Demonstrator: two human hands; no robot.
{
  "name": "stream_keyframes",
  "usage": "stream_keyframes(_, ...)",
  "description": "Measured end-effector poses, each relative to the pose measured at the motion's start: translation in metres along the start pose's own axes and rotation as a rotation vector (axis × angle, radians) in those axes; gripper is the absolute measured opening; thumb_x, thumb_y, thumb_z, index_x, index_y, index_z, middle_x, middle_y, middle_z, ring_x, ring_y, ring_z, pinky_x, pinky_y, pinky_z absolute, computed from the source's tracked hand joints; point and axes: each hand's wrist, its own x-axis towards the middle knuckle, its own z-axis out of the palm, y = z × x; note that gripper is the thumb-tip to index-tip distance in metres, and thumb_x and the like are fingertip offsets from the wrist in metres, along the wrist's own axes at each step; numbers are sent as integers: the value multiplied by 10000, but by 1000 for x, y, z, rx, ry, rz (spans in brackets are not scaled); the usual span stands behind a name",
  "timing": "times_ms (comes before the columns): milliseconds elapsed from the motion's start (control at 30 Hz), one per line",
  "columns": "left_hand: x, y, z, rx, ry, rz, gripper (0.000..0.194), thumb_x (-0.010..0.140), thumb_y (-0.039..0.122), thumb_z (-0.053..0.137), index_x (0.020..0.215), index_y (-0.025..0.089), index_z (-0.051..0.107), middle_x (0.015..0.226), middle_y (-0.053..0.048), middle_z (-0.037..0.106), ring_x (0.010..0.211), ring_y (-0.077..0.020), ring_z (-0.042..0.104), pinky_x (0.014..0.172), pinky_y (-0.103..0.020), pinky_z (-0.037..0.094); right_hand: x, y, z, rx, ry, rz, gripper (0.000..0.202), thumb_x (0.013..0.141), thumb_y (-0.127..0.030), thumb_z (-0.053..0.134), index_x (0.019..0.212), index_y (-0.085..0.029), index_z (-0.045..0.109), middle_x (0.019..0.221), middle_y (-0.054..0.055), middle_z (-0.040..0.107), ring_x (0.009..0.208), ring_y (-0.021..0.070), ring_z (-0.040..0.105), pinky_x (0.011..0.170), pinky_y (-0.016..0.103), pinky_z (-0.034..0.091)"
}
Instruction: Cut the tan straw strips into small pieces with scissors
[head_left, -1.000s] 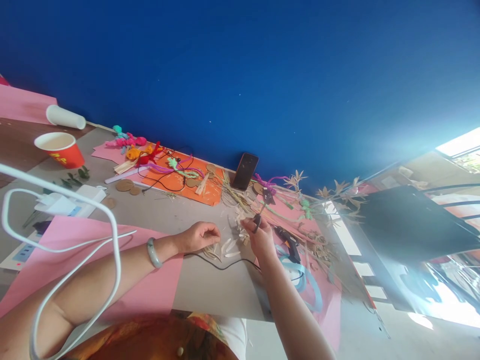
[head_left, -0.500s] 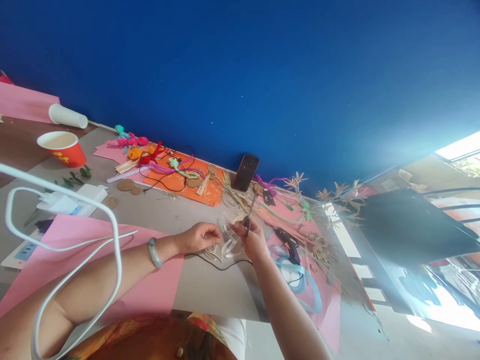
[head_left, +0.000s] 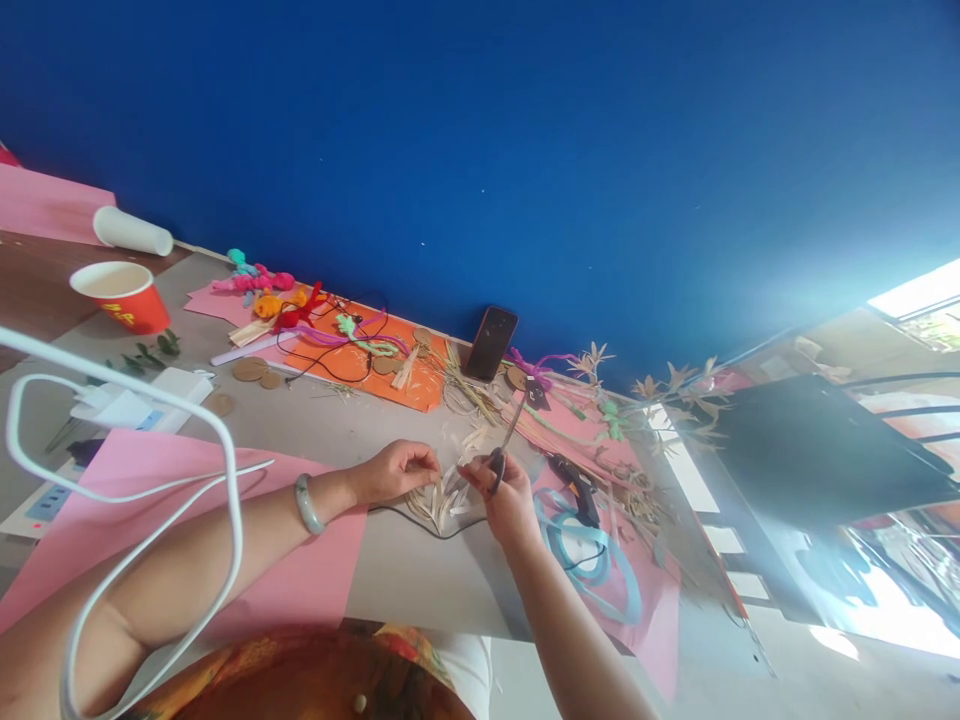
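My right hand (head_left: 504,490) is closed on the dark handles of a pair of scissors (head_left: 511,432), whose blades point up and away. Its thumb and fingertip come together over pale dried leaves (head_left: 448,502). Just to the left, my left hand (head_left: 397,472) is closed, its fingertips pinched at the edge of the same leaves; what they grip is too small to make out. A bracelet circles the left wrist. Under the leaves runs a thin black cord (head_left: 431,530).
Behind the hands stands a phone (head_left: 491,343). A glue gun (head_left: 576,485) and blue ribbon (head_left: 626,580) lie to the right. On the left are a red paper cup (head_left: 124,298), a power strip (head_left: 169,398) and a looping white cable (head_left: 234,500).
The scissors have tilted further right, and my right hand has shifted slightly. The pale leaves between the hands have changed position. My left hand has barely moved.
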Motion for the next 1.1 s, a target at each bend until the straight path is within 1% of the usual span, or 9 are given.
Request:
stream_keyframes(100,0,-1,0,1,1,-7,149,788,268,614,774,120,601,706,-3,572,677,-110,506,654,-214,398,1,1,-9,-25,38,-23,222,590,-227,788,633,-182,576,690,-30,596,644,118,583,817,376,517)
stream_keyframes(267,0,-1,0,26,21,-14,141,788,259,605,783,118,601,703,-7,571,667,-112,508,634,-214,401,0,5,-17,-88,137,-88,218,603,-228,786,656,-187,578,715,-24,592,663,124,584,729,304,501)
stream_keyframes(400,-1,0,0,87,36,14,124,800,245,590,801,123,610,747,-31,606,709,-129,544,656,-223,426,-5,9,-10,-137,158,-121,219,625,-254,768,645,-186,561,690,-18,590,581,106,530,592,259,456)
stream_keyframes(500,-1,-1,0,112,28,72,92,802,219,585,792,131,611,889,-69,643,821,-151,581,737,-237,448,-10,17,0,-133,137,-111,241,621,-259,767,618,-194,535,667,-21,598,551,107,524,555,258,434)
stream_keyframes(567,0,-4,1,109,10,100,81,797,206,591,774,131,611,990,-94,643,906,-166,594,796,-248,453,-13,22,6,-144,116,-104,229,626,-246,763,609,-195,541,666,-23,604,563,107,530,569,259,435)
stream_keyframes(667,0,-6,1,113,-23,125,85,797,206,598,762,130,617,1020,-103,642,942,-171,599,826,-251,453,-14,26,10,-124,61,-90,205,645,-227,749,610,-193,549,662,-25,598,581,103,525,592,254,441)
stream_keyframes(767,0,-6,2,107,-37,113,105,802,225,599,765,129,623,968,-90,656,883,-155,602,786,-236,456,-11,21,8,-51,44,-88,207,638,-208,757,621,-192,552,660,-34,577,594,97,521,644,262,472)
stream_keyframes(933,2,-8,1,55,9,39,164,802,284,613,820,123,638,872,-72,668,781,-138,593,723,-234,457,-5,7,1,30,66,-88,223,596,-224,793,657,-193,580,696,-28,561,656,116,547,818,365,511)
stream_keyframes(1100,6,-11,-3,-115,67,-55,243,788,354,637,808,113,617,785,-65,671,697,-132,596,649,-238,454,-7,5,-3,-17,12,-87,261,606,-216,785,602,-194,525,700,-34,551,651,100,507,842,354,507)
